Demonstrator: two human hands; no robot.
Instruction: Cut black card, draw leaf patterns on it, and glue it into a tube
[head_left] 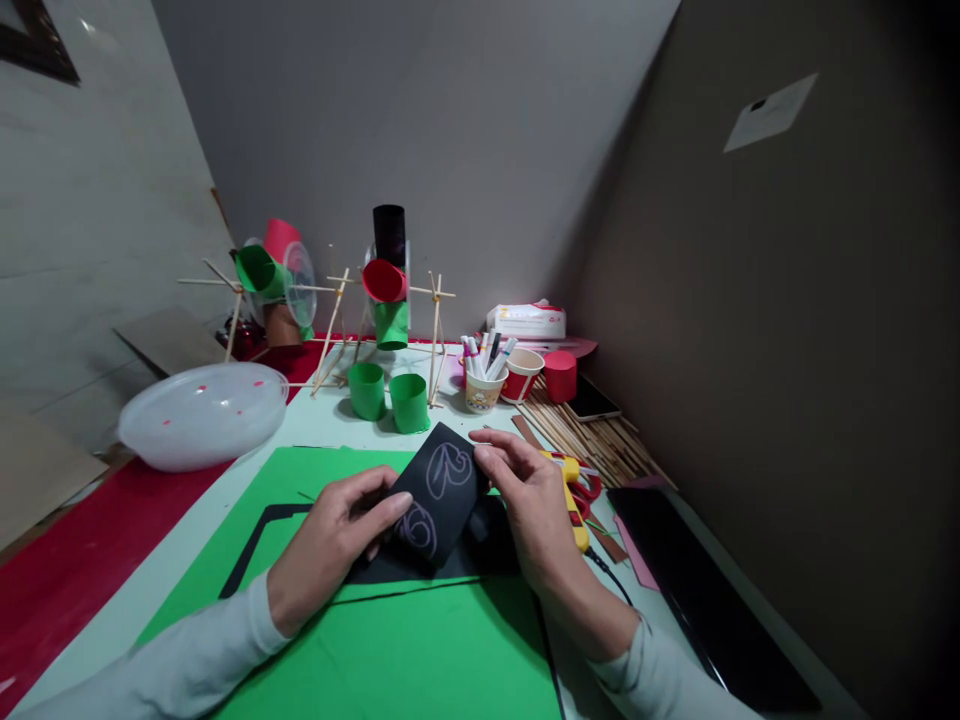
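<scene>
A piece of black paper (442, 492) with pale purple swirls drawn on it is tilted between my two hands, above a large green sheet (420, 660). My left hand (341, 535) pinches its lower left edge, thumb on top. At the upper right edge, my right hand (529, 490) grips it between thumb and fingers; some of those fingers are hidden behind the paper. Beneath, more black paper (480, 565) lies on the green sheet, and a thin black paper strip (259, 535) is to the left.
Behind stand two green paper cups (409, 402), stick frames carrying colored paper tubes (390, 325), a cup of markers (485, 385) and a red cylinder (560, 377). A yellow glue gun (577, 515), red scissors (589, 492), wooden sticks (592, 435) and a black flat panel (705, 590) are on the right.
</scene>
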